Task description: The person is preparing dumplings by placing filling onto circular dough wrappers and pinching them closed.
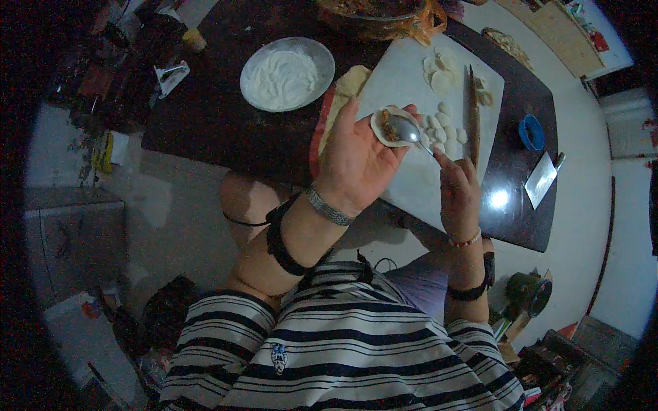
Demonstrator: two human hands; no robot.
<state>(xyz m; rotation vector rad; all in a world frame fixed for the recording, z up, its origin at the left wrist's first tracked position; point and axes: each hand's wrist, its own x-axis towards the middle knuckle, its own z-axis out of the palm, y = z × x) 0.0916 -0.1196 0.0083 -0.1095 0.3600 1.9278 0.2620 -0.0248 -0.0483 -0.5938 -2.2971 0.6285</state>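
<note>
On the palm and fingers of my left hand [357, 159] lies a round dough wrapper [379, 125] with brown filling [389, 132] on it. My right hand [459, 192] grips the handle of a metal spoon [406, 131], whose bowl rests over the wrapper and hides part of the filling. Below both hands is a white board [401, 77]. Several small dough pieces [441, 120] sit on it just beyond my right hand. A wooden rolling pin [472, 123] lies to their right, and a stack of flat wrappers [442, 72] is farther back.
A metal bowl of flour [287, 74] stands left of the board. Behind it is a large bowl of brown filling [375, 15] beside an orange plastic bag [429, 25]. A blue container [531, 132] and a cleaver [541, 180] lie on the dark table [221, 118] at right.
</note>
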